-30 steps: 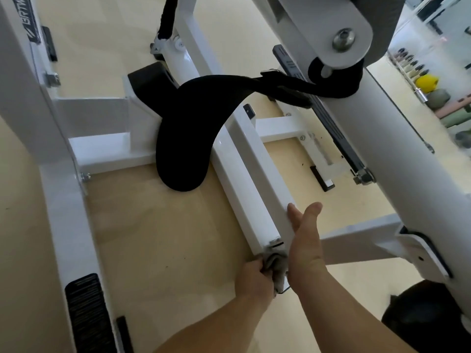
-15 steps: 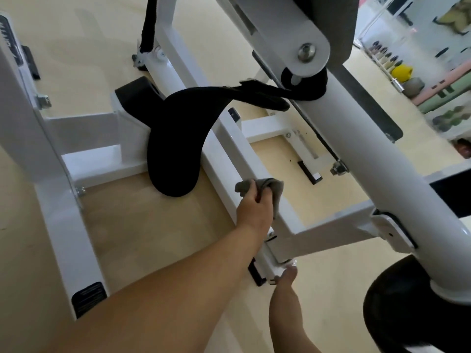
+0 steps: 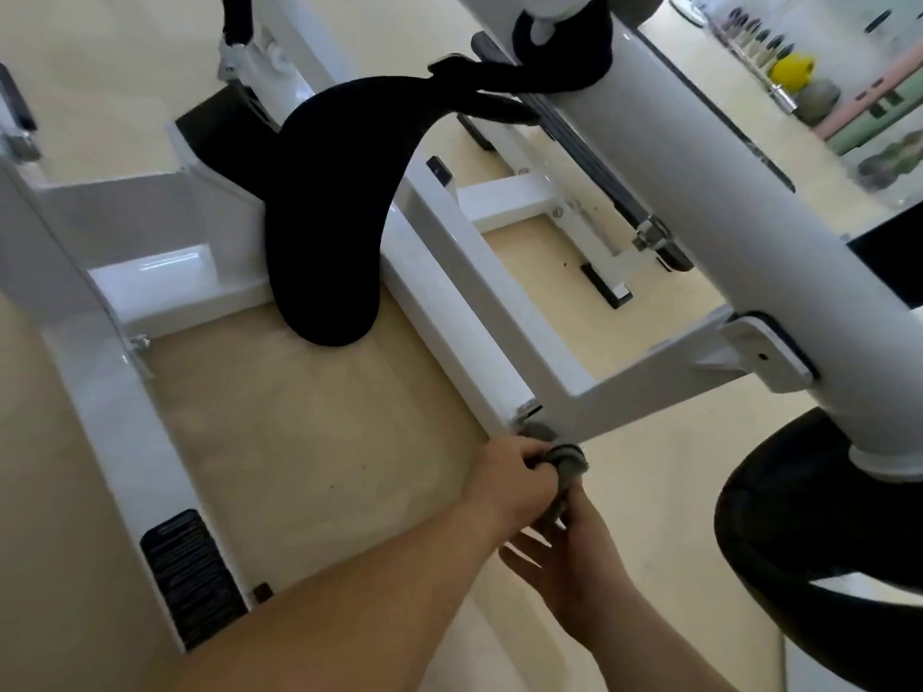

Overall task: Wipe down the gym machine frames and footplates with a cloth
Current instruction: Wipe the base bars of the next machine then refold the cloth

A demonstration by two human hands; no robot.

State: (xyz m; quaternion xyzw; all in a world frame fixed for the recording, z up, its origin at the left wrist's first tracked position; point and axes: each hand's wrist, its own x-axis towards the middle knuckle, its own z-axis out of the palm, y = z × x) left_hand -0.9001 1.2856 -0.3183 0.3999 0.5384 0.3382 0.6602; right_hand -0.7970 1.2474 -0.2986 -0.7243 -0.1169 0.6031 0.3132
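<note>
Glossy white metal frame [image 3: 449, 312], grey cloth [image 3: 564, 467]

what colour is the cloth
Grey. The cloth shows best in the head view, the only one, bunched in the left hand.

Bright, even light glares off the white frame [image 3: 165, 264] (softly blurred throughout), with wide-angle bending at the edges.

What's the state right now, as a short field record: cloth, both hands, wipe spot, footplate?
cloth: grey cloth, bunched
left: left hand grips the cloth
right: right hand just below, at the cloth's hanging end; grip unclear
spot: near end of the centre beam
footplate: black ribbed footplate on the left rail, no hand on it
</note>
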